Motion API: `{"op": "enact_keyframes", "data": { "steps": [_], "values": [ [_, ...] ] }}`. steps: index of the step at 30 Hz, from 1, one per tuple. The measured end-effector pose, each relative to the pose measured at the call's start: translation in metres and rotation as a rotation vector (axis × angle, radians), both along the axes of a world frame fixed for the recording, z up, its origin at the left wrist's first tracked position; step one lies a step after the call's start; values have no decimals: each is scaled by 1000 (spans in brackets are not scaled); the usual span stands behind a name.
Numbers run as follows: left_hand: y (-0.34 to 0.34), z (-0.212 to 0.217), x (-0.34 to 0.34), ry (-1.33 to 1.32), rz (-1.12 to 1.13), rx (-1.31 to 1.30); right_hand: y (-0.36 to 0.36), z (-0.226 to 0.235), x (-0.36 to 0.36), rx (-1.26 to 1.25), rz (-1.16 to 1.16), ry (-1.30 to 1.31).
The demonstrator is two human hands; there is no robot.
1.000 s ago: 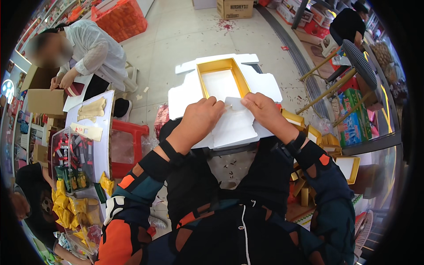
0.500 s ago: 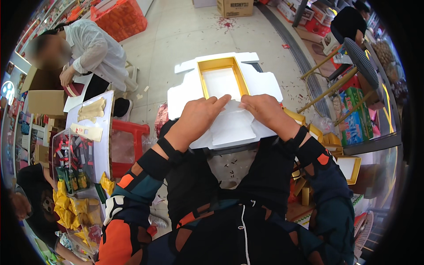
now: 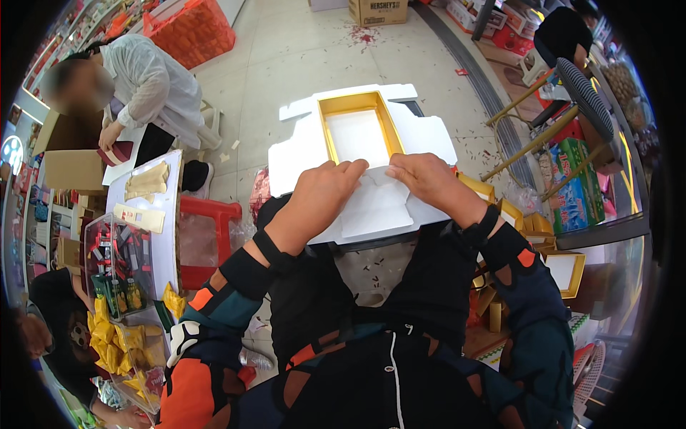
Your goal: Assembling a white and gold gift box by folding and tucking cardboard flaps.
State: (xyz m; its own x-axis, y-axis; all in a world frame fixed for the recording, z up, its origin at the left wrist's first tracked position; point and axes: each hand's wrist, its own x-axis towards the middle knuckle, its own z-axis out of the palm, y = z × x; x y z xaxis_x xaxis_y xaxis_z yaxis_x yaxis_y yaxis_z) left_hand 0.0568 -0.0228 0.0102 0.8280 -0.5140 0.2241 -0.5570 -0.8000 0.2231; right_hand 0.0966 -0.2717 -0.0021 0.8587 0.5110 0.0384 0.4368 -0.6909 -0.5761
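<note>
A rectangular tray (image 3: 388, 127) with gold walls and a white floor sits on an unfolded white cardboard blank (image 3: 296, 154) over my lap. At the tray's near edge, my left hand (image 3: 321, 196) has its fingers bent and pressed on the white cardboard, fingertips at the left of that edge. My right hand (image 3: 432, 187) grips the same edge further right, thumb and fingers closed on the cardboard. Between the hands, a creased white flap (image 3: 379, 207) extends toward me. The undersides of the fingers are hidden.
Several gold-edged trays (image 3: 564, 274) lie at my right. A table (image 3: 166, 250) at left holds clear bins of yellow packets (image 3: 114, 347). Beside it stands a red stool (image 3: 229, 211). A person in white (image 3: 161, 93) sits far left; a striped chair (image 3: 582, 100) stands right.
My left hand has shifted slightly left and toward me, its fingers drawn back and more bent. My right hand stays at nearly the same place on the edge.
</note>
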Motion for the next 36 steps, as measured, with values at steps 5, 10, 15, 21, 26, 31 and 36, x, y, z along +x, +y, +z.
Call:
{"op": "enact_keyframes", "data": {
  "steps": [5,10,15,21,26,31,36],
  "values": [
    [6,-12,4,-61,-45,-90,4,4,-1,-152,13,-63],
    [3,-14,7,-92,-29,-164,6,-2,-1,-155,2,-115],
    [3,-18,8,-118,0,-132,-4,10,0,169,-18,247],
    [-1,-20,10,-139,3,-115,-28,-10,4,143,189,-136],
    [1,-22,9,-161,9,-114,-14,0,4,0,171,-146],
    [3,-8,3,-107,35,-203,-11,-2,5,49,157,-134],
    [49,-9,-6,-32,91,-297,-13,-4,8,42,150,-120]
  ]
}}
